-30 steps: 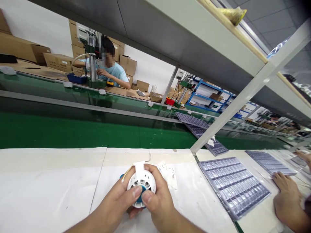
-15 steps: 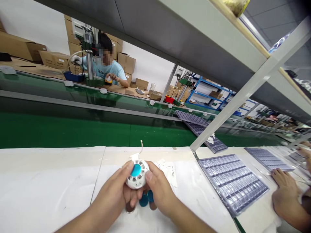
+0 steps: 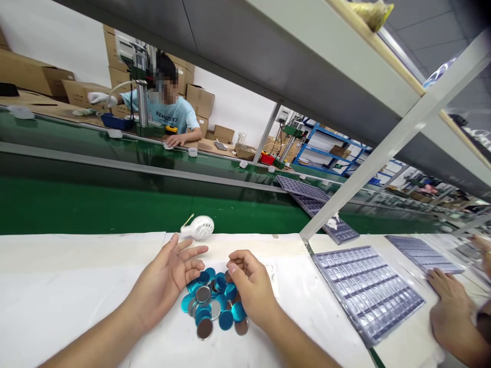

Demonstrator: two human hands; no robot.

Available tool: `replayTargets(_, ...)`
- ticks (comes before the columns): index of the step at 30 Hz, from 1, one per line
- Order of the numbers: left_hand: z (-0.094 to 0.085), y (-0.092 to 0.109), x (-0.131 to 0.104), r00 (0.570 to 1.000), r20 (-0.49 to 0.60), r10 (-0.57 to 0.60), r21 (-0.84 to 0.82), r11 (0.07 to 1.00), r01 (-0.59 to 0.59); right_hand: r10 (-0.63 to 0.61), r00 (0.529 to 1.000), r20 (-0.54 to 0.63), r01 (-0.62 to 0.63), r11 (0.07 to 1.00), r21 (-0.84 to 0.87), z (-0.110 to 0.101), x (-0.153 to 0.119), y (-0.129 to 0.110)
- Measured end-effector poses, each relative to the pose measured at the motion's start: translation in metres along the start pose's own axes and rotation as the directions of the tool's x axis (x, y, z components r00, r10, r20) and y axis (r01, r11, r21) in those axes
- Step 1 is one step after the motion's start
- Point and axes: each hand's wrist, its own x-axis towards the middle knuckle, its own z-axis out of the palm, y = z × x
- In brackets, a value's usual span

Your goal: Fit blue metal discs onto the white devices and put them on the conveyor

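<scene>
Left hand (image 3: 163,278), fingers spread; right hand (image 3: 256,289), fingers curled, any pinch unclear; loose discs (image 3: 215,308) between and beneath them, likely light, stiff, slick, best taken by rims; white housing (image 3: 202,228) beyond left fingers, probably light.

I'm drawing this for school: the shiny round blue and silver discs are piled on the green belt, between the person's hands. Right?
Not quite: the head view shows the shiny round blue and silver discs piled on the flat white table covering, not the long green belt. They are indeed between the left hand and right hand.
</scene>
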Motion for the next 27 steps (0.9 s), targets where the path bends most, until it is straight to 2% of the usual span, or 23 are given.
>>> replayTargets(5, -0.004, -0.003, 0.002, 0.993, 0.04, 0.113, 0.113, 0.987, -0.117, -0.043, 0.999, -0.007, 0.042, 0.989, -0.139, -0.009, 0.002, -0.009)
replayTargets(6, -0.006, -0.005, 0.003, 0.986, 0.052, 0.156, 0.179, 0.97, -0.163, -0.072, 0.997, 0.039, 0.079, 0.977, -0.199, -0.014, 0.002, -0.013)
replayTargets(7, -0.009, -0.007, 0.004, 0.975, 0.073, 0.211, 0.279, 0.934, -0.223, -0.103, 0.985, 0.137, 0.137, 0.953, -0.271, -0.02, 0.002, -0.017)
replayTargets(8, -0.013, -0.009, 0.004, 0.957, 0.12, 0.266, 0.411, 0.864, -0.292, -0.116, 0.955, 0.273, 0.209, 0.915, -0.345, -0.026, 0.002, -0.02)
replayTargets(9, -0.016, -0.011, 0.004, 0.932, 0.207, 0.298, 0.558, 0.746, -0.363, -0.102, 0.901, 0.421, 0.289, 0.865, -0.411, -0.033, 0.003, -0.023)
replayTargets(10, -0.019, -0.014, 0.004, 0.901, 0.325, 0.287, 0.69, 0.58, -0.433, -0.06, 0.832, 0.551, 0.363, 0.81, -0.46, -0.039, 0.003, -0.024)
replayTargets(11, -0.022, -0.017, 0.003, 0.866, 0.446, 0.225, 0.776, 0.386, -0.499, -0.006, 0.767, 0.641, 0.42, 0.759, -0.497, -0.045, 0.004, -0.023)
replayTargets(12, -0.024, -0.02, 0.003, 0.832, 0.541, 0.123, 0.807, 0.202, -0.555, 0.043, 0.723, 0.689, 0.458, 0.717, -0.525, -0.049, 0.005, -0.022)
replayTargets(13, -0.026, -0.022, 0.002, 0.801, 0.599, 0.011, 0.799, 0.056, -0.599, 0.079, 0.699, 0.711, 0.479, 0.687, -0.547, -0.052, 0.007, -0.019)
replayTargets(14, -0.027, -0.025, 0.001, 0.779, 0.622, -0.082, 0.778, -0.042, -0.626, 0.103, 0.685, 0.721, 0.491, 0.666, -0.562, -0.053, 0.008, -0.017)
replayTargets(15, -0.027, -0.027, 0.001, 0.77, 0.622, -0.139, 0.765, -0.098, -0.636, 0.12, 0.683, 0.72, 0.494, 0.65, -0.578, -0.054, 0.008, -0.015)
replayTargets(16, -0.028, -0.028, 0.001, 0.774, 0.611, -0.163, 0.766, -0.125, -0.631, 0.136, 0.693, 0.708, 0.486, 0.636, -0.599, -0.054, 0.008, -0.014)
replayTargets(18, -0.027, -0.03, 0.001, 0.796, 0.582, -0.163, 0.785, -0.14, -0.603, 0.169, 0.744, 0.647, 0.441, 0.603, -0.665, -0.054, 0.007, -0.018)
replayTargets(20, -0.024, -0.03, 0.001, 0.814, 0.562, -0.149, 0.802, -0.141, -0.58, 0.207, 0.807, 0.552, 0.369, 0.553, -0.747, -0.055, 0.002, -0.026)
replayTargets(22, -0.022, -0.029, 0.001, 0.82, 0.552, -0.152, 0.81, -0.135, -0.571, 0.27, 0.848, 0.457, 0.286, 0.494, -0.821, -0.055, -0.003, -0.036)
replayTargets(24, -0.02, -0.029, 0.0, 0.824, 0.546, -0.156, 0.816, -0.124, -0.564, 0.35, 0.851, 0.392, 0.215, 0.449, -0.867, -0.055, -0.006, -0.043)
replayTargets(27, -0.02, -0.032, 0.002, 0.837, 0.521, -0.165, 0.838, -0.088, -0.539, 0.401, 0.831, 0.386, 0.176, 0.468, -0.866, -0.051, -0.009, -0.043)
